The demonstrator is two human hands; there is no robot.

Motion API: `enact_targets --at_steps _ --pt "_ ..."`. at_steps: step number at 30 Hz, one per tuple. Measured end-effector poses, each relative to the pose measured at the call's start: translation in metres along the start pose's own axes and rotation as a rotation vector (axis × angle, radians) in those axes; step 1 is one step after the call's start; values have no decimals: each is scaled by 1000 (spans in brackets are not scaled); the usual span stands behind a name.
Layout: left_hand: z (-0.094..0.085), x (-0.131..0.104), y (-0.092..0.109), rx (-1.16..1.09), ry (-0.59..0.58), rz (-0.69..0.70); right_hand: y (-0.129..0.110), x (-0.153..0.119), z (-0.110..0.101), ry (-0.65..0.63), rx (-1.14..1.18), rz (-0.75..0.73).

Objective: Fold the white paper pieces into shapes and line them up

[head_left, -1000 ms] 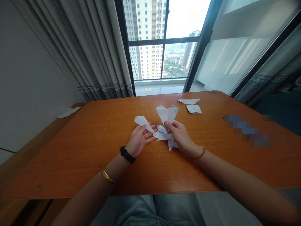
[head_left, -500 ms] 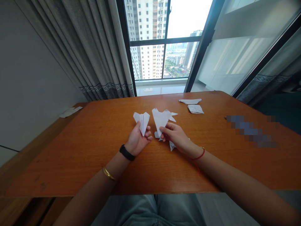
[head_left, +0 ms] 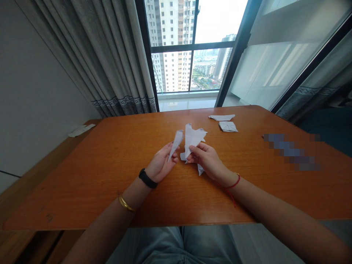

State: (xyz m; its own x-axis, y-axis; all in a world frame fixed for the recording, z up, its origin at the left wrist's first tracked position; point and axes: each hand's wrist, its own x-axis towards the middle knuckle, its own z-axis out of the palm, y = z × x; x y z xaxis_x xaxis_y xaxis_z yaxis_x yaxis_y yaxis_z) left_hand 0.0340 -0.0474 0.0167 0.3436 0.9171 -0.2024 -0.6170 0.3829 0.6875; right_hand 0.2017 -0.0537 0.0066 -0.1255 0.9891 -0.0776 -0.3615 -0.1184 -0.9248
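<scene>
My left hand [head_left: 162, 161] is closed on a small white paper plane [head_left: 176, 143], turned so that a narrow folded side shows. Just to its right, my right hand [head_left: 205, 157] pinches a second white paper plane [head_left: 193, 138] by its pointed lower end, its wider end facing away from me. The two planes are close together but apart, raised over the table. Beneath and behind the right hand lie more folded white paper pieces [head_left: 201, 170], partly hidden by the hand and the plane.
The brown wooden table [head_left: 110, 190] spreads under both hands. Toward its far right lie a flat folded white paper strip [head_left: 222, 117] and a folded paper square [head_left: 228, 127]. A pixelated item [head_left: 288, 150] is at the right. Crumpled white paper [head_left: 81, 130] rests on the left ledge.
The left hand's plane has turned from its broad winged face to a narrow side and shifted right. The right hand's plane has tilted and moved slightly right.
</scene>
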Motion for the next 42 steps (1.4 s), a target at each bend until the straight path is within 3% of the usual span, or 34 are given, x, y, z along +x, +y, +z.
enact_targets --at_steps 5,8,13,16,19,21,24,29,32,34,37,40,42 --pt "-4 0 -7 151 82 130 -6 -5 2 104 -35 -224" --pt "-7 1 -12 242 148 187 -11 -11 7 92 -138 -299" --pt "-2 3 -21 204 87 284 -2 -12 12 -54 -179 -133" --pt "2 0 -28 182 9 222 9 -9 14 -77 -162 -15" --pt "4 -4 -35 209 -40 157 16 -8 15 -45 -203 -9" --pt "4 -6 -36 237 -44 147 14 -6 13 -66 -303 -37" --pt "3 -6 -29 211 40 160 -3 -1 2 -60 -494 -90" --pt "0 -1 -10 146 239 242 -32 15 -35 187 -1162 -237" --pt "-2 0 -7 146 252 302 -24 22 -44 87 -1441 -221" --pt "-1 0 -8 152 223 301 -11 25 -42 21 -1435 -197" --pt "-1 1 -10 149 193 278 0 29 -37 26 -1301 -135" --pt "-2 2 -11 138 190 247 -3 32 -38 61 -1173 -130" --pt "-3 2 -13 138 189 226 -10 33 -40 134 -1096 -209"
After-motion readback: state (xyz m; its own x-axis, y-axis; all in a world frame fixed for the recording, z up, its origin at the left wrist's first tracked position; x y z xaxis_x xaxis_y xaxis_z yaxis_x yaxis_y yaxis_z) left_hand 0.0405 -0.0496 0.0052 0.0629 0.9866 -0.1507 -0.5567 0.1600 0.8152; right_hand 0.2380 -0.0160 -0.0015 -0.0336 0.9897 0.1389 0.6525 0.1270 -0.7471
